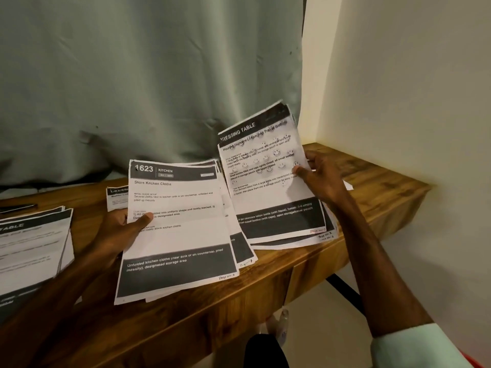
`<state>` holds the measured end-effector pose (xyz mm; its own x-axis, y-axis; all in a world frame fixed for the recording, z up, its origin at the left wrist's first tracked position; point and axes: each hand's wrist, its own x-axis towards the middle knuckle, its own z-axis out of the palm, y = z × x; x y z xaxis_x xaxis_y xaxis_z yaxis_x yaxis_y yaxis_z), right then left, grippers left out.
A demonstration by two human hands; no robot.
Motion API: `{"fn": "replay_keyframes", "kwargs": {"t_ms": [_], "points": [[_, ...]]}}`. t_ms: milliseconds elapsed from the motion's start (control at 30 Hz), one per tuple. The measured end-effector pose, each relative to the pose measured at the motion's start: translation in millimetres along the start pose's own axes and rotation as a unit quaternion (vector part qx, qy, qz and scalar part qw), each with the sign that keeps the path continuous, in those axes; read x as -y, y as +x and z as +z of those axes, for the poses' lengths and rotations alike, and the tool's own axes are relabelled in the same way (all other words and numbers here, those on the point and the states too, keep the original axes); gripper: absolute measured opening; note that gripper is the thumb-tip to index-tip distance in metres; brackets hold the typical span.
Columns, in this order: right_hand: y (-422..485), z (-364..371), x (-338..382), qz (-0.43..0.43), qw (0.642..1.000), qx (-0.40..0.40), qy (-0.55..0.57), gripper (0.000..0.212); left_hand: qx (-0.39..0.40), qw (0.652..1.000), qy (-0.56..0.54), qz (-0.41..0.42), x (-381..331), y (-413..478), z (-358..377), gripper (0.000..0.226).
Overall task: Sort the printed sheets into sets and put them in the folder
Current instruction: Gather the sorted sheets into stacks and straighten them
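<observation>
Printed white paper sheets with dark grey bands, two fanned stacks held over the brown wooden table.

We saw the left hand grip the "Kitchen" stack over the table's middle, thumb curled on top, while the right hand pinched the tilted "Dressing Table" stack over the table's right end; a third pile lay flat on the table's left part.
</observation>
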<state>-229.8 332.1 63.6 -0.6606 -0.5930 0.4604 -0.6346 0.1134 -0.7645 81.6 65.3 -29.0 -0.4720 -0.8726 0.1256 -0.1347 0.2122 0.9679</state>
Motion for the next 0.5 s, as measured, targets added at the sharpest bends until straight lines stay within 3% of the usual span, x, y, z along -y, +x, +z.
{"fn": "replay_keyframes", "kwargs": {"t_ms": [133,233,333,433,500], "points": [[11,-10,25,-0.118,0.986,-0.089,-0.081,0.025,-0.019,0.992,0.115,0.052,3,-1,3,0.018],[19,-10,53,-0.194,0.965,-0.117,-0.130,0.027,-0.039,0.967,0.217,0.125,10,-5,9,0.027],[22,5,76,-0.248,0.957,-0.088,-0.119,0.026,-0.030,0.957,0.264,0.120,13,-8,15,0.047],[24,22,97,-0.257,0.963,-0.059,-0.050,0.023,-0.059,0.938,0.326,0.103,14,-6,16,0.085],[24,29,111,-0.241,0.970,-0.038,0.019,0.024,-0.078,0.961,0.250,0.091,-4,-12,13,0.096]]}}
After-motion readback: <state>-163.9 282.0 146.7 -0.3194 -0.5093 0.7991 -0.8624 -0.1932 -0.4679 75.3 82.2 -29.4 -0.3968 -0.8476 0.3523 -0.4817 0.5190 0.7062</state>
